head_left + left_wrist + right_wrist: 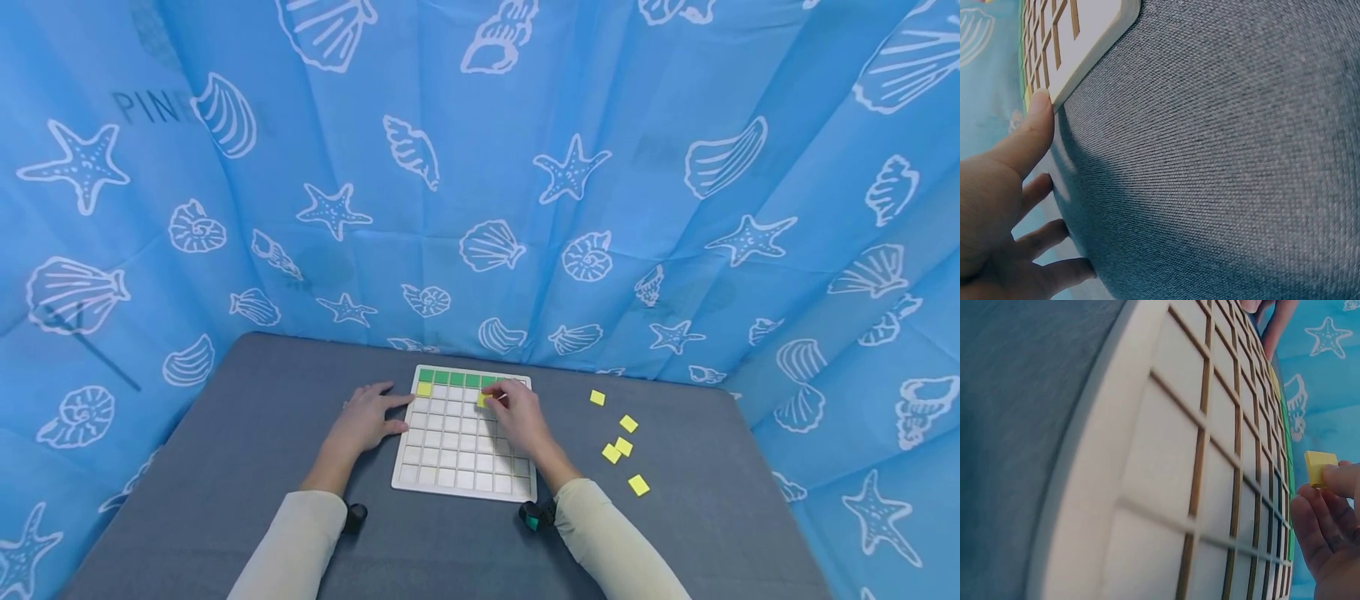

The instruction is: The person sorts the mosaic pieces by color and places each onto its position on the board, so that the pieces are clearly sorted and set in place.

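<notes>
A white grid board [401,475] lies flat on the grey cloth, its square cells divided by thin wooden strips. Green tiles [456,378] fill much of its far row, and one yellow tile [423,389] sits at the left of the second row. My right hand [521,421] pinches another yellow tile [1317,465] between thumb and fingers, over the upper part of the board. My left hand [365,418] rests at the board's left edge, fingers spread; in the left wrist view the thumb [1038,122] touches the board's rim.
Several loose yellow tiles [611,453] lie scattered on the grey table [697,517] to the right of the board. A blue curtain [480,200] with white shell and starfish prints hangs behind the table and along both sides.
</notes>
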The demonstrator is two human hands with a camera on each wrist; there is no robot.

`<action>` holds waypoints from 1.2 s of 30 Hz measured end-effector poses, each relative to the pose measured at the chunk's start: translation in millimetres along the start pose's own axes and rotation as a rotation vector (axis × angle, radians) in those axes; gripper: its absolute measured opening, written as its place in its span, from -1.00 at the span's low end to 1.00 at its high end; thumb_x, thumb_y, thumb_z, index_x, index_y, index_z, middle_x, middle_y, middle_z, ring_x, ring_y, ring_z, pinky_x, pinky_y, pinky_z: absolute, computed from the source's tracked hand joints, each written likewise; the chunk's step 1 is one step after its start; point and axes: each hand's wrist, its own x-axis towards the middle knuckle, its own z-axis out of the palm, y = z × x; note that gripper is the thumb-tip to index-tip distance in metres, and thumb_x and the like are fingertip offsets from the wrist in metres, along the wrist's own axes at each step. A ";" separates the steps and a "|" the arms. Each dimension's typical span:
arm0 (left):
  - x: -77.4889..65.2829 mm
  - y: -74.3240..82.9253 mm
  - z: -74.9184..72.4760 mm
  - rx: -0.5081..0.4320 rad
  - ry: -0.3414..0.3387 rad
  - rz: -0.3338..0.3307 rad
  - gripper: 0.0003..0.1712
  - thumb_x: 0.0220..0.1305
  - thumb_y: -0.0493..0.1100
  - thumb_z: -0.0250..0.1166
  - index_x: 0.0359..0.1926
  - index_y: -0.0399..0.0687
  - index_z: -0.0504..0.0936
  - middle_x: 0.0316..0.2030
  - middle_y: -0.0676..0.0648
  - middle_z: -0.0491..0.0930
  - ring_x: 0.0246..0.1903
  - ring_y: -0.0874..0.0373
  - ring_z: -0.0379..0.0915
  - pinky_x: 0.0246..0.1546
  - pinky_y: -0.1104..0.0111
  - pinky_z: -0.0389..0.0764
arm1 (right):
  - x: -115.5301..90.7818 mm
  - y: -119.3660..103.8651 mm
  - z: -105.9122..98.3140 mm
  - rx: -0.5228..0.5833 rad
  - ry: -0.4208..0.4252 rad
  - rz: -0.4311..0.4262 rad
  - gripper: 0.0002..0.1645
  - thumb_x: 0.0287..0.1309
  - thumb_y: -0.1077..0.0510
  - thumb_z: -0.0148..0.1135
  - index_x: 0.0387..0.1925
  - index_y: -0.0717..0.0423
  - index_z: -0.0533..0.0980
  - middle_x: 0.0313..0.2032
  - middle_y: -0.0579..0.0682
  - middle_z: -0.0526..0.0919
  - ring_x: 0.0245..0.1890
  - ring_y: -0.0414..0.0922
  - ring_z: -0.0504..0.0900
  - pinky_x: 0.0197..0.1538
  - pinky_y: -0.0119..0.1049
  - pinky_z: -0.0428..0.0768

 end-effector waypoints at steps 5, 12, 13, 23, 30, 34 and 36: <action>0.4 0.3 0.3 -0.008 0.000 -0.009 -0.32 0.31 0.09 0.38 0.43 0.27 0.47 0.54 -0.26 0.22 0.51 -0.43 0.05 0.37 -0.38 0.26 | 7.9 -8.5 7.7 0.011 -0.027 0.019 -0.89 0.34 0.23 0.31 -0.15 0.06 0.70 -0.20 -0.02 0.70 -0.21 -0.16 0.67 -0.13 -0.30 0.67; 0.5 -1.1 -1.8 -0.017 -0.001 -0.008 -0.33 0.32 0.07 0.38 0.43 0.25 0.48 0.53 -0.27 0.21 0.51 -0.45 0.04 0.37 -0.39 0.24 | 20.6 -17.1 18.5 0.006 -0.024 0.023 -0.88 0.33 0.22 0.32 -0.15 0.05 0.71 -0.21 -0.03 0.74 -0.19 -0.15 0.70 -0.10 -0.27 0.69; 0.6 -1.2 -2.2 -0.020 -0.001 -0.008 -0.33 0.32 0.07 0.38 0.43 0.25 0.48 0.54 -0.27 0.21 0.51 -0.45 0.04 0.37 -0.39 0.24 | 22.3 -19.0 19.9 0.010 -0.024 0.030 -0.88 0.33 0.21 0.32 -0.14 0.04 0.71 -0.21 -0.04 0.74 -0.18 -0.15 0.70 -0.08 -0.26 0.69; 3.3 -1.7 -1.3 -0.010 -0.016 -0.016 -0.32 0.32 0.10 0.38 0.44 0.28 0.46 0.54 -0.25 0.20 0.52 -0.44 0.02 0.39 -0.38 0.23 | 33.6 -33.0 34.8 0.007 -0.047 0.096 -0.88 0.31 0.18 0.34 -0.15 0.00 0.73 -0.20 -0.06 0.72 -0.21 -0.18 0.66 -0.15 -0.33 0.65; 2.1 -1.5 -0.5 -0.013 -0.018 -0.011 -0.33 0.32 0.09 0.38 0.43 0.28 0.47 0.54 -0.25 0.21 0.52 -0.43 0.04 0.38 -0.37 0.25 | 39.2 -37.1 43.7 0.000 -0.048 0.107 -0.88 0.32 0.17 0.34 -0.16 0.00 0.73 -0.21 -0.06 0.74 -0.23 -0.19 0.65 -0.19 -0.33 0.63; 1.2 -1.2 -0.5 -0.018 -0.015 -0.005 -0.33 0.32 0.09 0.38 0.43 0.27 0.48 0.54 -0.25 0.22 0.51 -0.43 0.05 0.38 -0.37 0.25 | 42.0 -39.5 47.9 0.009 -0.053 0.108 -0.89 0.31 0.18 0.34 -0.18 0.03 0.73 -0.24 -0.05 0.77 -0.24 -0.16 0.68 -0.19 -0.30 0.64; 0.9 -0.7 -0.7 -0.021 -0.015 -0.004 -0.33 0.32 0.09 0.38 0.42 0.27 0.48 0.54 -0.25 0.22 0.51 -0.43 0.06 0.38 -0.37 0.25 | 42.9 -40.6 50.2 0.008 -0.059 0.123 -0.89 0.31 0.18 0.34 -0.18 0.03 0.73 -0.24 -0.05 0.77 -0.25 -0.17 0.68 -0.19 -0.30 0.64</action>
